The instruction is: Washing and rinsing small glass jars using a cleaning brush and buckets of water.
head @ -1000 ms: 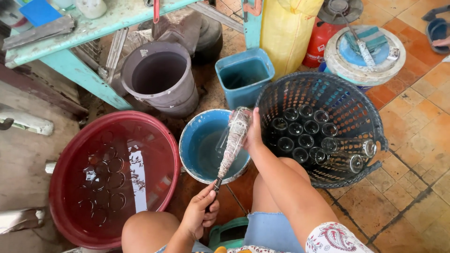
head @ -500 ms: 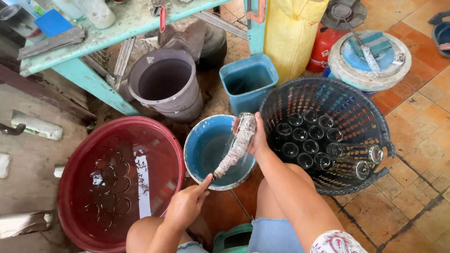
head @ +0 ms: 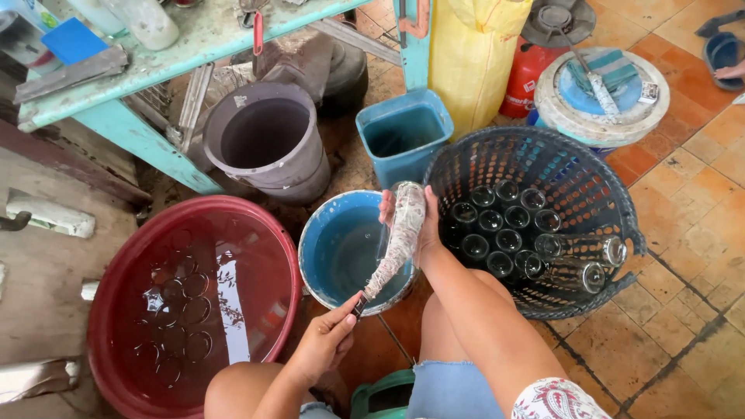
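On the tiled floor, over the blue bucket [head: 341, 256], our right hand [head: 423, 225] grips a soapy glass bottle [head: 403, 233] while our left hand [head: 326, 341] clutches the brush handle [head: 358, 304] inside it; scrubbing seems underway, and rinsing likely follows, toward the black basket [head: 543, 225] right of the bucket.

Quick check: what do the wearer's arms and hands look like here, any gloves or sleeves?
Both hands are bare, no gloves: left hand, right hand. Forearms are uncovered too. Only a short white sleeve with a red floral pattern shows on the right upper arm. No rings, watch or bracelets visible.
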